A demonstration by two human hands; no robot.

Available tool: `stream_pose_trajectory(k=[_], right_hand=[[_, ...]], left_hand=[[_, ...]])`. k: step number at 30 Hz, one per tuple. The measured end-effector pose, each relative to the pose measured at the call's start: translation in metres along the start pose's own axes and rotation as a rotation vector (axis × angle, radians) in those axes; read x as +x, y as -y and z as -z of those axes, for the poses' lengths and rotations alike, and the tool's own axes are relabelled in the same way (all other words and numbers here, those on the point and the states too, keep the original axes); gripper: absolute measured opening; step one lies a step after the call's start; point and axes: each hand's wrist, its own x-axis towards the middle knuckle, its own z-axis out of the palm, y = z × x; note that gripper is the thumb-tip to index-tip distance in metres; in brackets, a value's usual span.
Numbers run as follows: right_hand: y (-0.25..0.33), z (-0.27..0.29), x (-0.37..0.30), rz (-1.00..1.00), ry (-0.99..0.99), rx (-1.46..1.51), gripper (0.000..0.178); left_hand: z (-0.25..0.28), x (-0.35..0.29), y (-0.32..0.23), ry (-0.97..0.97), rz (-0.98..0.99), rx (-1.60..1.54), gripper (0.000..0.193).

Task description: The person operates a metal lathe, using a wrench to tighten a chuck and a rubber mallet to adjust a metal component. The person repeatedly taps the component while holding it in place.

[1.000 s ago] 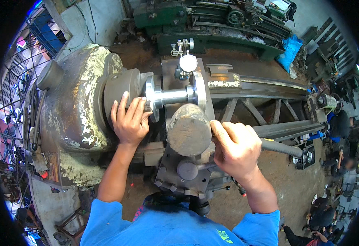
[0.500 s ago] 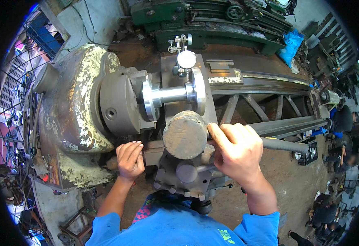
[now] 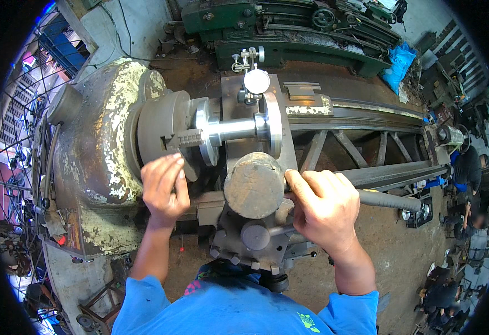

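Observation:
My left hand (image 3: 165,190) is by the underside of the grey lathe chuck (image 3: 163,125), fingers loosely bent, thumb apart, nothing in it. Whether its fingertips touch the chuck I cannot tell. My right hand (image 3: 328,209) is closed around a grey bar (image 3: 389,200) that sticks out to its right; the grip itself is partly hidden. Left of that hand sits a large round metal block (image 3: 254,185) above the tool slide. A shiny spool-shaped workpiece (image 3: 236,129) with two flanges is held in the chuck. A dial indicator (image 3: 257,82) stands over its right flange.
The lathe bed (image 3: 362,114) runs right to the tailstock (image 3: 450,134). A green lathe (image 3: 289,53) stands at the back, with a blue bag (image 3: 396,67) beside it. Peeling paint covers the headstock (image 3: 96,139). People sit at the far right.
My left hand has risen from the slide to the chuck. The chuck and workpiece have turned, bringing a stepped jaw to the front. My right hand has stayed in place.

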Motion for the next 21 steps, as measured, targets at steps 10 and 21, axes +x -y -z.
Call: stream_pose_trajectory(k=[10, 21], right_hand=[[0.000, 0.000, 0.000, -0.012, 0.013, 0.009, 0.045], [-0.001, 0.001, 0.000, -0.018, 0.018, 0.014, 0.045]], left_hand=[[-0.043, 0.123, 0.061, 0.291, 0.168, 0.115, 0.029], [-0.077, 0.140, 0.072, 0.899, 0.428, 0.292, 0.043]])
